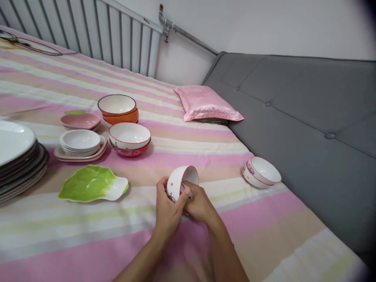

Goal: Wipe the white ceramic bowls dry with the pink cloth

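Both my hands grip a small white bowl with a red rim, tilted so its mouth faces away from me. My left hand wraps its near left side. Against the bowl's right side my right hand presses, fingers curled at the rim. The bowl hovers just above the striped bedsheet. To the right, apart from my hands, two matching small bowls lie nested and tipped on the sheet.
Left of my hands are a green leaf-shaped dish, a stack of large plates, stacked white saucers, red-and-white bowls, orange bowls and a pink dish. A pink pillow and a grey padded headboard lie to the right.
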The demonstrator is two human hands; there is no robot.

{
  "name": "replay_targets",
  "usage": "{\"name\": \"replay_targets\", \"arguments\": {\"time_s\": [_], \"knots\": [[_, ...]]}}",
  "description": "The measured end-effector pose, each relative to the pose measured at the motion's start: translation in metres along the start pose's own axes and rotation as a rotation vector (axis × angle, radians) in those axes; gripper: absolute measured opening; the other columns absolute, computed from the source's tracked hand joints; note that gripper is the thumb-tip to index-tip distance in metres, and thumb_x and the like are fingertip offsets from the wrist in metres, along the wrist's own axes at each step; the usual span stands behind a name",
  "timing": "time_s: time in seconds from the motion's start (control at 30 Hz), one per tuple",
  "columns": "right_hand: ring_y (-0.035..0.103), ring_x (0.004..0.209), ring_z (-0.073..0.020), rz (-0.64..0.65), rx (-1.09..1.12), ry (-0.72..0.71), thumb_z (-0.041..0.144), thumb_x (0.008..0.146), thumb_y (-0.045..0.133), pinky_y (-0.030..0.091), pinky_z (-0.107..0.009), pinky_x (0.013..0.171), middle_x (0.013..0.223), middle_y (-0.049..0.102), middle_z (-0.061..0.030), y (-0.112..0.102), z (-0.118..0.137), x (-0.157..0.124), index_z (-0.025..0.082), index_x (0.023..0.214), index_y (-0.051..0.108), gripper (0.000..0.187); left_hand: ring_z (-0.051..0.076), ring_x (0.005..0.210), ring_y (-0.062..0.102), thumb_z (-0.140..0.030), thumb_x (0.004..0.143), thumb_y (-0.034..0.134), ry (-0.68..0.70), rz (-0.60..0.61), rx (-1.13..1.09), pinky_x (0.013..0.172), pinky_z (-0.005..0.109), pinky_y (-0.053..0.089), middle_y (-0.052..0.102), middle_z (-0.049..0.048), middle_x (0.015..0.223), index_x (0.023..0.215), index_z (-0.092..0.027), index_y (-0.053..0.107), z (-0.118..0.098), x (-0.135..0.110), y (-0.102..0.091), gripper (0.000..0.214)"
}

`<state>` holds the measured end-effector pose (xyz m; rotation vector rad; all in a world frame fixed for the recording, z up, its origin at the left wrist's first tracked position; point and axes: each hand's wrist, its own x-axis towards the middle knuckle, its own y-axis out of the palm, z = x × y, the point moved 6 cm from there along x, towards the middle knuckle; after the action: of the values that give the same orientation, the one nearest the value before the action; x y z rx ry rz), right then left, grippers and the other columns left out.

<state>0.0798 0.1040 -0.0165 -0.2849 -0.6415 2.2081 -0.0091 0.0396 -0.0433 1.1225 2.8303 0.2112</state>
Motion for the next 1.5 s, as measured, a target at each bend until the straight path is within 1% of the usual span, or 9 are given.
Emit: {"name": "replay_targets", "arguments": {"time_s": [0.2,0.37,0.57,0.73,0.87,1.0,1.23,1.4,1.5], "knots": [[0.06,0.061,-0.0134,0.097,0.734,0.221,0.023,0.068,0.06,0.046,-0.021,0.053,0.072,0.067,-0.001,0.016,-0.01,-0.001,0.016,0.085,0.066,0.019,0.024,0.098,0.056,-0.04,0.061,0.076,0.043,0.04,-0.005,0.084,0.035,0.046,0.055,0.0072,0.107,0.112,-0.02,0.047,-0.002,-0.002,0.002,0.062],[0.061,0.058,-0.0125,-0.023,1.172,0.443,0.019,0.059,0.07,0.051,-0.021,0.056,0.065,0.066,0.0011,0.016,-0.021,0.0,0.017,0.079,0.063,0.021,0.024,0.1,0.055,-0.046,0.063,0.074,0.115,0.141,0.012,0.085,0.035,0.046,0.053,0.0083,0.111,0.117,-0.018,0.044,-0.004,-0.004,0.007,0.068],[0.061,0.053,-0.0086,-0.14,1.519,0.374,0.019,0.068,0.069,0.053,-0.017,0.057,0.058,0.064,0.0053,-0.011,-0.016,0.005,0.02,0.066,0.058,0.012,0.025,0.108,0.052,-0.045,0.062,0.076,0.135,0.18,0.046,0.093,0.038,0.043,0.052,0.0096,0.118,0.121,-0.018,0.042,-0.005,-0.005,0.011,0.073],[0.065,0.064,-0.0107,-0.252,1.389,0.215,0.024,0.075,0.065,0.056,-0.022,0.066,0.072,0.069,0.0045,-0.047,-0.008,0.002,0.024,0.084,0.064,0.009,0.025,0.105,0.053,-0.049,0.066,0.072,0.072,0.1,0.058,0.09,0.04,0.044,0.053,0.0093,0.114,0.119,-0.018,0.042,-0.001,-0.003,0.008,0.068],[0.067,0.084,-0.0151,-0.546,1.191,0.086,0.029,0.071,0.067,0.055,-0.027,0.075,0.086,0.072,0.0007,-0.071,-0.019,-0.002,0.023,0.091,0.065,0.02,0.025,0.11,0.051,-0.05,0.069,0.069,0.067,0.083,0.1,0.093,0.041,0.043,0.051,0.0092,0.118,0.121,-0.019,0.041,0.002,-0.003,0.006,0.066],[0.065,0.096,-0.0185,-0.759,0.992,0.071,0.026,0.067,0.071,0.052,-0.03,0.084,0.097,0.071,-0.0017,-0.072,-0.027,-0.006,0.02,0.098,0.065,0.032,0.025,0.11,0.051,-0.049,0.067,0.072,0.112,0.126,0.117,0.094,0.042,0.043,0.05,0.0098,0.121,0.123,-0.02,0.04,0.001,-0.005,0.009,0.071],[0.063,0.101,-0.0201,-0.39,0.737,-0.018,0.042,0.083,0.061,0.049,-0.032,0.086,0.115,0.067,-0.0061,-0.039,0.001,0.0,0.021,0.113,0.061,0.037,0.029,0.115,0.051,-0.044,0.063,0.076,0.271,0.193,0.294,0.095,0.046,0.044,0.05,0.0115,0.124,0.127,-0.02,0.039,-0.01,-0.012,0.013,0.077],[0.062,0.098,-0.0207,-0.479,0.565,-0.064,0.044,0.082,0.062,0.049,-0.033,0.084,0.109,0.067,-0.006,-0.05,0.003,-0.006,0.022,0.109,0.061,0.035,0.03,0.12,0.047,-0.046,0.066,0.075,0.44,0.25,0.397,0.099,0.049,0.042,0.046,0.0146,0.129,0.132,-0.02,0.033,-0.016,-0.017,0.016,0.084],[0.058,0.108,-0.0222,-0.502,0.357,-0.192,0.041,0.085,0.058,0.044,-0.037,0.093,0.115,0.064,-0.0075,-0.059,0.013,-0.01,0.021,0.098,0.066,0.025,0.03,0.121,0.046,-0.047,0.068,0.074,0.504,0.273,0.409,0.101,0.048,0.041,0.046,0.0152,0.13,0.135,-0.019,0.031,-0.018,-0.02,0.017,0.085]]}}
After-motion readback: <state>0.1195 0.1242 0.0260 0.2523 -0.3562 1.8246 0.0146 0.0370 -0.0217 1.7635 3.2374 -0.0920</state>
